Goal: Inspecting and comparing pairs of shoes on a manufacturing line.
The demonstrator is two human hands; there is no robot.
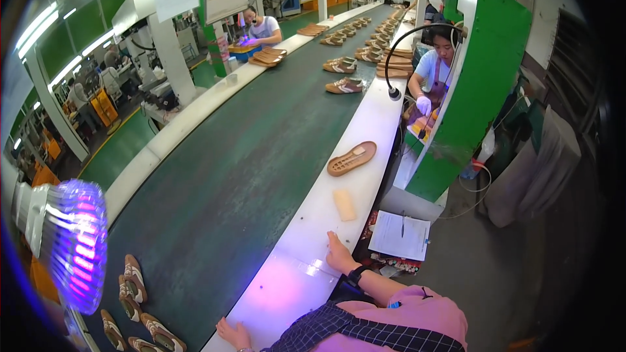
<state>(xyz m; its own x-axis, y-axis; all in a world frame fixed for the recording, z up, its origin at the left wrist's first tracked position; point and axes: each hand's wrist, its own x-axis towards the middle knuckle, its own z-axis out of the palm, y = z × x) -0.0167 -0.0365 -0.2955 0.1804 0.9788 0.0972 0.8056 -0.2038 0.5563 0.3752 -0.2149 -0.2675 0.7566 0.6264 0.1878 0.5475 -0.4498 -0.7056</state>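
Note:
My left hand (233, 334) lies on the white ledge at the lower edge of the picture, fingers stretched out and holding nothing. Further along, my right hand (339, 254), with a black band at its wrist, rests on the same ledge (306, 234), its fingers apart and nothing seen in them. Just beyond the right hand is a pale yellow rectangular block (343, 205), apart from the fingers. A tan shoe sole (352, 158) with a gridded inner side lies past the block, a small pale piece in its heel or toe end.
A green conveyor belt (228, 169) runs alongside, carrying brown-and-white sneakers (134, 277) near left and more sneakers (344, 85) further off. A glowing purple lamp (72, 241) hangs at left. Right are a clipboard with paper (400, 234), a green cabinet (476, 91) and a seated co-worker (433, 72).

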